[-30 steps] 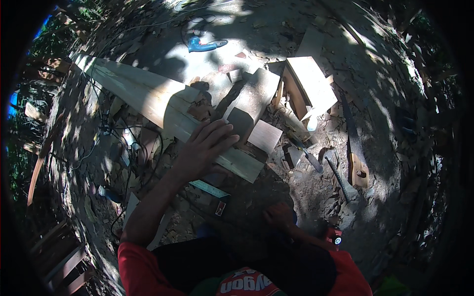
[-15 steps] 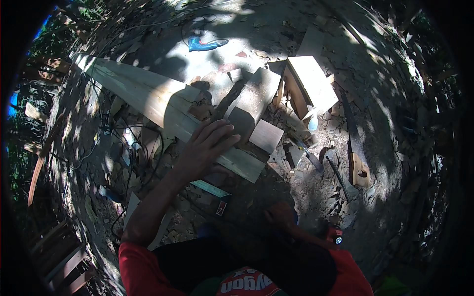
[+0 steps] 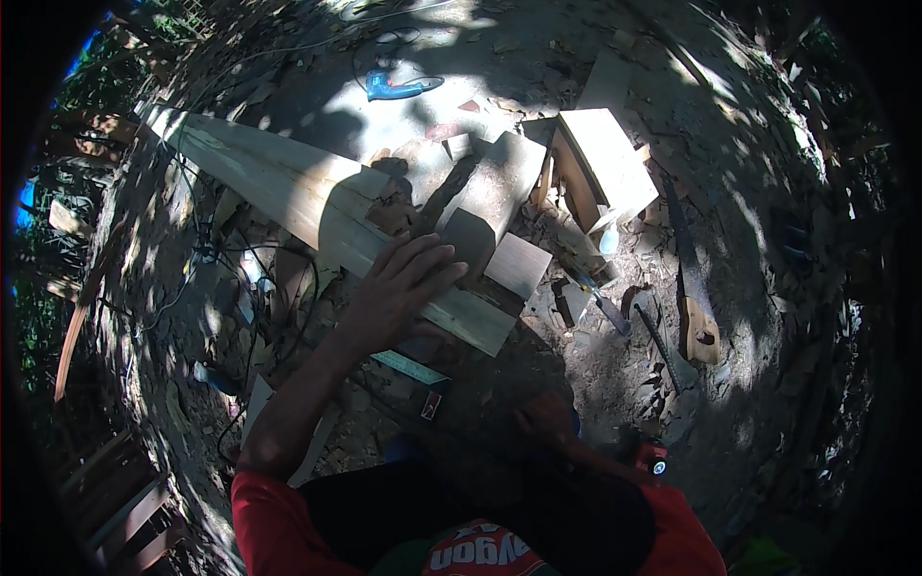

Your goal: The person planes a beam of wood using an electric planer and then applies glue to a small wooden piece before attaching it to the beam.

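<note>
The left hand (image 3: 408, 288) lay flat on a plank (image 3: 336, 226), which might have slid under so loose a hold; whether the shadowed right hand (image 3: 545, 419) gripped anything was unclear.

The left hand (image 3: 405, 288) lies on the long pale wooden board (image 3: 288, 187). Beyond the board lies a blue power tool (image 3: 389, 89); right of the board, a pale boxy wooden piece (image 3: 615, 158), then a wooden-handled handsaw (image 3: 693, 288); before the board, a narrow pale-green strip (image 3: 411, 367).
</note>
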`<state>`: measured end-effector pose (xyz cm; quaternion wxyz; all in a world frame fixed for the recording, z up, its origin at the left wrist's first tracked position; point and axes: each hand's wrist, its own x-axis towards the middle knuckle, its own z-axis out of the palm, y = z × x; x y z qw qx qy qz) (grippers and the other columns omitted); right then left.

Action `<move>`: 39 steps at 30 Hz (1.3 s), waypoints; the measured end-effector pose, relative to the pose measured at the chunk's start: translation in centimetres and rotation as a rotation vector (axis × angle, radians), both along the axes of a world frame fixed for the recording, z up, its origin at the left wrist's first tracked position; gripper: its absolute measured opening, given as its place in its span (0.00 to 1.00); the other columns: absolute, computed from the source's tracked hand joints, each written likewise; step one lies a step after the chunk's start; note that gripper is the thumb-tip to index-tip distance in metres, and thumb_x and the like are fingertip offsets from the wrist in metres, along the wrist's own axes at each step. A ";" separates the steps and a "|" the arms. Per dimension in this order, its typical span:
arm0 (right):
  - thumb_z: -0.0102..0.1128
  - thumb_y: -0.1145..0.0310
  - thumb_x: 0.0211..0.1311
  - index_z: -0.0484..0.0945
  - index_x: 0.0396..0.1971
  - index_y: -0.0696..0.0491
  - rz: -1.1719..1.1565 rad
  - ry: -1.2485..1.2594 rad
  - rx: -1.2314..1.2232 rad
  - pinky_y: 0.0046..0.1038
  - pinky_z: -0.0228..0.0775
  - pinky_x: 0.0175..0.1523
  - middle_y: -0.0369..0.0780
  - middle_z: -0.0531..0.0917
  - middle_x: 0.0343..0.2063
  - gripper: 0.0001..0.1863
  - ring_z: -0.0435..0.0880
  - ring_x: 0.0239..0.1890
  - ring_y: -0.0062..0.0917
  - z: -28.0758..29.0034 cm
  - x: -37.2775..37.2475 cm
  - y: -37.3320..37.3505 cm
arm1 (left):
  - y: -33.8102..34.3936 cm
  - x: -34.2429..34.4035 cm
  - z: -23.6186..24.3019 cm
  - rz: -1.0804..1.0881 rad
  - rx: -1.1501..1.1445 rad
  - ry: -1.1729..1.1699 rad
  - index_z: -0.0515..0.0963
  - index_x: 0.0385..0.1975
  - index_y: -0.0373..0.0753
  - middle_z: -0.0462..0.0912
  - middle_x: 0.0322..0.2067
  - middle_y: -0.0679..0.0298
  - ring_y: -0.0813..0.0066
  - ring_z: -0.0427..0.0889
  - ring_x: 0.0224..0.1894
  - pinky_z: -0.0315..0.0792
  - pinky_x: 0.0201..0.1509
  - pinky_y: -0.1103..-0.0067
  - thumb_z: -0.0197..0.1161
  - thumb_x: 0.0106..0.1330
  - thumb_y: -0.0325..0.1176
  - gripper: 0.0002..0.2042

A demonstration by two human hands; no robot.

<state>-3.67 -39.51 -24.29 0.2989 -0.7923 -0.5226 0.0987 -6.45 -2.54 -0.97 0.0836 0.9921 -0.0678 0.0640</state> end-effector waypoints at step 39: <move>0.68 0.61 0.58 0.81 0.21 0.49 -0.014 0.026 -0.019 0.38 0.73 0.47 0.39 0.82 0.23 0.11 0.82 0.31 0.36 -1.2 -0.3 -0.3 | -0.1 0.1 0.3 -0.010 -0.006 0.000 0.68 0.69 0.48 0.69 0.66 0.62 0.59 0.62 0.72 0.54 0.77 0.56 0.70 0.48 0.57 0.44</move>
